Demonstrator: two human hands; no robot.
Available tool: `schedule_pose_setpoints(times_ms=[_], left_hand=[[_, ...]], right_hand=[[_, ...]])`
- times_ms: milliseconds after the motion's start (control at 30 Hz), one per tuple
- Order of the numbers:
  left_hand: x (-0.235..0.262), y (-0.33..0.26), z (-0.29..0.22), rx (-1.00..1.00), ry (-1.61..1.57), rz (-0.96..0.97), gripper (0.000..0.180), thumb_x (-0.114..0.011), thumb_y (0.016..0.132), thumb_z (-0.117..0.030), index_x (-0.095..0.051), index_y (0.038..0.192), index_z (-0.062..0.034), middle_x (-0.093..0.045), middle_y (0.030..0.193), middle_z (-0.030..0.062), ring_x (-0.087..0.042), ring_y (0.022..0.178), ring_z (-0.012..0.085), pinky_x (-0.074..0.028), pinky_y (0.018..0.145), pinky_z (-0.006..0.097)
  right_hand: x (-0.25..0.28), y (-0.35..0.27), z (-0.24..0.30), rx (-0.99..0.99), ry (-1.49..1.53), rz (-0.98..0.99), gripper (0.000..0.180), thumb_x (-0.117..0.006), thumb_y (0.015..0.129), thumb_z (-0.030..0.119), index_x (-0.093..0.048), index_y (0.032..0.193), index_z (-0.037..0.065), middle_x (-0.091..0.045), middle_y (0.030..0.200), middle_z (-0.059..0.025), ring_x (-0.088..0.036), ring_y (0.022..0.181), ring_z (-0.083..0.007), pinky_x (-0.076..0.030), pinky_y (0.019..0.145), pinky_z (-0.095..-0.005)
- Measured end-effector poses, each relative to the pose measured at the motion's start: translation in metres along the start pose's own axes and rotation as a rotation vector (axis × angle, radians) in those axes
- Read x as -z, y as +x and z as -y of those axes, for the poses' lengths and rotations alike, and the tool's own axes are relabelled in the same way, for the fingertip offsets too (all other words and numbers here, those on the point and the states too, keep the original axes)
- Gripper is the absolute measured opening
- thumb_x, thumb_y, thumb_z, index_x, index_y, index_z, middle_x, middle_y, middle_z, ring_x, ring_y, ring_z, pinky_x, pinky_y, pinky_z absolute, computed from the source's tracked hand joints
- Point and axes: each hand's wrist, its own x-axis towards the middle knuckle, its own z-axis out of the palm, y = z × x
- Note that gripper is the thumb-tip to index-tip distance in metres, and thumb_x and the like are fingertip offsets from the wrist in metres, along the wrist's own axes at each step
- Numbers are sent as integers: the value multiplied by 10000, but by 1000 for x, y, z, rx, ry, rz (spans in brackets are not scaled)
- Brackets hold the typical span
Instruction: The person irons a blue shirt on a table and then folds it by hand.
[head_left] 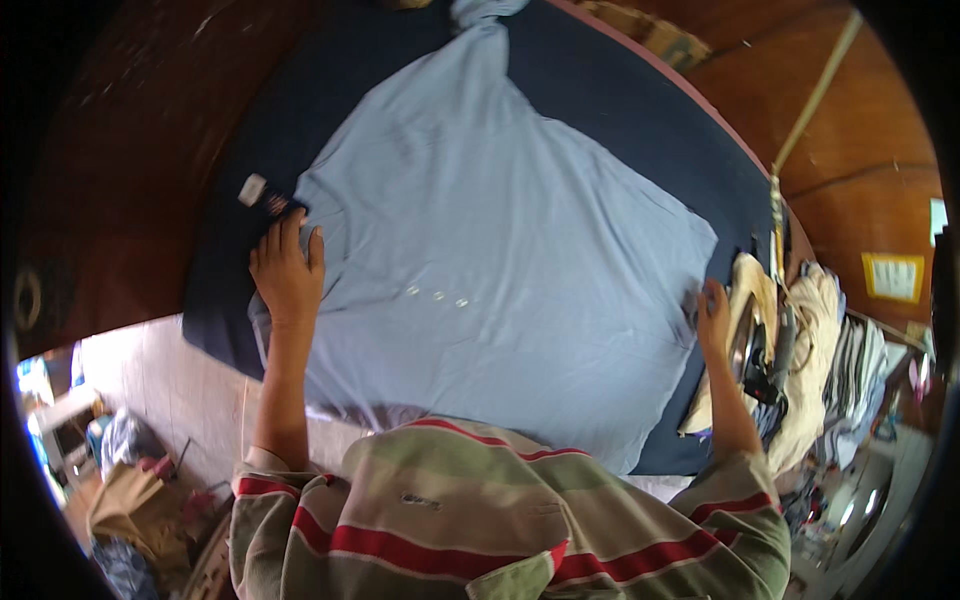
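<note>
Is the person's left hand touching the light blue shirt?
Touching. The head view shows the left hand lying flat on the light blue shirt, fingers spread near its edge.

Both hands, left hand (288, 272) and right hand (712, 312), seemingly press flat a light-blue shirt (500, 260).

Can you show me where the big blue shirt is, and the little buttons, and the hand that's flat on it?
light blue shirt (520, 240), head view, middle of the cloth.
buttons (437, 295), head view, middle button.
left hand (288, 272), head view, back of the hand.
</note>
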Motion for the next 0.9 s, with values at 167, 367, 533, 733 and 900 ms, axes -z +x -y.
schedule_pose_setpoints(times_ms=[167, 367, 533, 733, 900], left_hand=[[-20, 82, -41, -214, 221, -26, 275, -550, 873, -328, -572, 1038, -109, -603, 984, 76, -566, 943, 279, -445, 751, 416], [-44, 127, 6, -315, 279, 356, 210, -529, 887, -284, -557, 929, -80, -600, 920, 81, -604, 879, 281, -458, 733, 444], [-25, 187, -31, -428, 590, 609, 144, -557, 830, -175, -572, 934, -77, -604, 939, 84, -604, 903, 282, -456, 748, 441], [-64, 183, -198, -903, -180, 100, 289, -618, 790, -201, -593, 1058, -94, -592, 1002, 77, -582, 951, 255, -455, 793, 404], [-91, 184, -230, -876, -72, 375, 239, -610, 823, -224, -588, 1016, -85, -586, 1007, 82, -602, 914, 282, -473, 785, 402]], right_hand=[[-12, 84, -8, 191, -209, -77, 348, -521, 894, 261, -522, 1152, 28, -549, 1108, -178, -513, 1039, -361, -405, 897, -408], [-27, 118, -39, 84, -198, -138, 273, -519, 891, 269, -549, 998, 20, -563, 963, -175, -528, 928, -366, -415, 819, -431], [-31, 133, -45, 2, 36, -168, 309, -559, 854, 291, -547, 1000, 19, -575, 945, -171, -537, 912, -345, -418, 811, -419], [-28, 131, -15, 94, 39, -130, 350, -604, 817, 313, -585, 1114, 129, -558, 1057, -90, -532, 949, -266, -424, 831, -365], [-29, 139, -18, 52, 112, -45, 301, -644, 785, 290, -619, 1025, 110, -546, 1062, -71, -526, 946, -245, -429, 811, -352]])
